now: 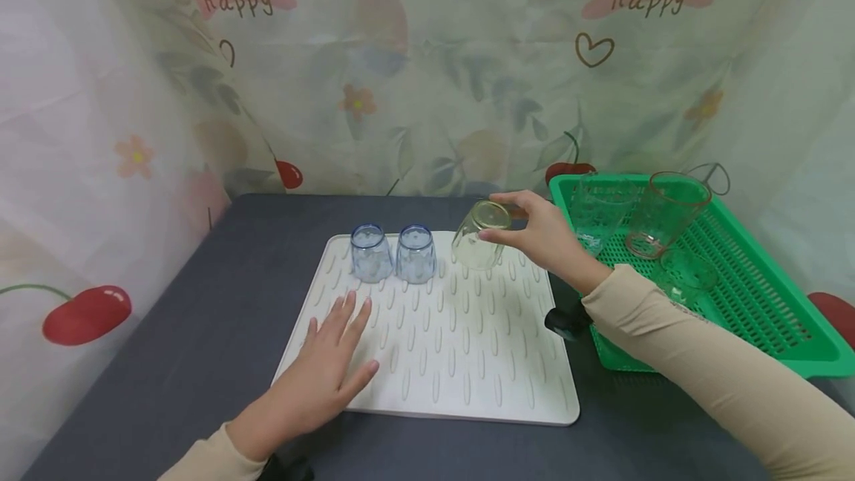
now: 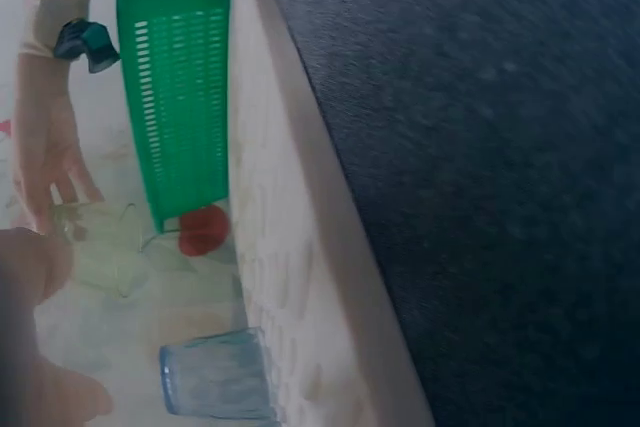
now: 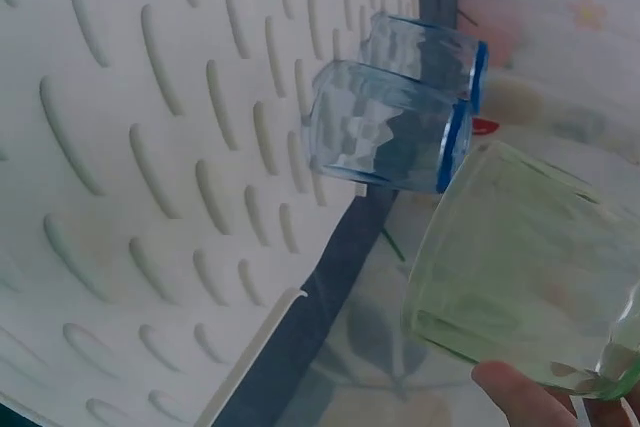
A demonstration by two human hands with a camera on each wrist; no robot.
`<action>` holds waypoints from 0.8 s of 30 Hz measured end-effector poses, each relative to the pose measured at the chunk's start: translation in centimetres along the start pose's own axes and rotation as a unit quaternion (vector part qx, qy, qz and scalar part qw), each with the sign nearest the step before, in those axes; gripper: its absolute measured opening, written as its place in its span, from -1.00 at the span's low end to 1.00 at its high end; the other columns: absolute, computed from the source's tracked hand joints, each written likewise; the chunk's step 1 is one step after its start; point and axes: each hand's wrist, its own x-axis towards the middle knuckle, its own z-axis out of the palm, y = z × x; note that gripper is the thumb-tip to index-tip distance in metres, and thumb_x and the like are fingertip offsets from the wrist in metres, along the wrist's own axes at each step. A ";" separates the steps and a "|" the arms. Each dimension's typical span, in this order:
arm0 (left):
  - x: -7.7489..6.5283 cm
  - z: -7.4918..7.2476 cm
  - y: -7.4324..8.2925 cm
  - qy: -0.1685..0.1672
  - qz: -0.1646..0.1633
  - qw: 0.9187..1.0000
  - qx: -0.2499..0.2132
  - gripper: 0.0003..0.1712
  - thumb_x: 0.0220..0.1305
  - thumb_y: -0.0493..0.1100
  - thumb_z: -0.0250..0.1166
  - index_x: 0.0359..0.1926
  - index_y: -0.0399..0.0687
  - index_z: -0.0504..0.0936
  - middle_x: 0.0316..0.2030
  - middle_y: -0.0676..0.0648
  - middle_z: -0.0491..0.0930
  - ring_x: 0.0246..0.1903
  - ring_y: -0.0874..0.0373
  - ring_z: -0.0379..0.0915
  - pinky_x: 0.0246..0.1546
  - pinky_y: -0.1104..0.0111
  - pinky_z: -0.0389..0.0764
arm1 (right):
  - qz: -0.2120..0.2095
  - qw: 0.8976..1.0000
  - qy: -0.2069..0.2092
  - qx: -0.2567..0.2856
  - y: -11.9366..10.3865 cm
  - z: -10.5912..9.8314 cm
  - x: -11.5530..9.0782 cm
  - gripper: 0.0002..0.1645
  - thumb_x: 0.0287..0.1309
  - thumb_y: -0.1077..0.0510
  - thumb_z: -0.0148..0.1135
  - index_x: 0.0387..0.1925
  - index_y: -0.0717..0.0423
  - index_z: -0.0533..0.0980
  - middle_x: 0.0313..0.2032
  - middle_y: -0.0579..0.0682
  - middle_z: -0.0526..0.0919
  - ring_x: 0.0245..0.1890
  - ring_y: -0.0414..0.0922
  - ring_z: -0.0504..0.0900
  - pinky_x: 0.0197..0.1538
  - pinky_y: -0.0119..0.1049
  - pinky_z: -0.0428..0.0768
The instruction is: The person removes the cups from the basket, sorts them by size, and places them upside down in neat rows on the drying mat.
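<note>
Pale green glass: one, tilted, in the air over the mat's far right part.
Right hand: thumb and fingers holding the pale green glass (image 1: 473, 245) by its narrower end; the hand (image 1: 546, 234) comes in from the basket side.
Left hand: one, holding nothing, fingers straight and spread wide; this hand (image 1: 326, 364) is over the mat's near left part.
Blue glasses: two, side by side, narrower ends up: a left one (image 1: 370, 257) and a right one (image 1: 415, 257), walls wavy, rings darker blue.
Mat: one, white, rounded corners, rows of long oval ridges (image 1: 461, 355).
Basket: one, green, perforated, plastic-looking (image 1: 755, 310), on the right.
Glasses in basket: three that I can make out, a tall clear one (image 1: 601, 208), a tall one with a pinkish rim (image 1: 671, 217), a low greenish one (image 1: 684, 275).
Table: dark grey-blue (image 1: 247, 280), finely grained.
Backdrop: creased, pale hanging cloth (image 1: 434, 58), printed with cherries, flowers, leaves, hearts and two "happy" labels.
Sleeves: two, beige.
</note>
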 end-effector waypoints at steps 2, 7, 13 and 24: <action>-0.1 0.2 -0.1 -0.014 -0.009 1.000 0.015 -0.13 0.37 0.14 0.13 0.52 -0.07 -0.01 0.50 -0.30 -0.10 0.48 -0.28 -0.21 0.25 -0.39 -0.06 | 0.006 1.000 -0.004 -0.004 0.2 0.4 0.4 -0.20 0.09 -0.07 0.40 0.34 -0.01 0.35 0.36 0.09 0.29 0.31 0.10 0.39 0.15 0.05 0.50; -0.1 0.4 -0.3 -0.065 -0.042 0.996 0.037 -0.13 0.36 0.20 0.11 0.52 -0.05 0.02 0.49 -0.31 -0.09 0.47 -0.32 -0.23 0.21 -0.45 -0.11 | 0.016 1.000 -0.020 -0.007 0.9 1.5 1.3 -0.20 0.10 -0.05 0.41 0.34 0.00 0.34 0.37 0.13 0.25 0.32 0.13 0.35 0.15 0.04 0.51; -0.1 0.7 -0.6 -0.110 -0.077 0.990 0.049 -0.12 0.35 0.21 0.12 0.52 -0.03 0.02 0.50 -0.31 -0.11 0.47 -0.33 -0.29 0.19 -0.48 -0.20 | 0.025 0.999 -0.032 -0.010 1.6 2.7 2.2 -0.22 0.09 -0.01 0.42 0.33 0.03 0.36 0.33 0.13 0.29 0.31 0.13 0.36 0.17 0.03 0.50; -0.2 1.2 -1.4 -0.175 -0.122 0.977 0.019 -0.11 0.34 0.25 0.09 0.52 0.01 0.01 0.51 -0.29 -0.21 0.47 -0.35 -0.41 0.13 -0.52 -0.33 | 0.024 0.999 -0.037 -0.026 2.4 4.6 3.4 -0.23 0.06 0.03 0.45 0.29 0.12 0.40 0.24 0.18 0.35 0.22 0.14 0.42 0.15 -0.01 0.51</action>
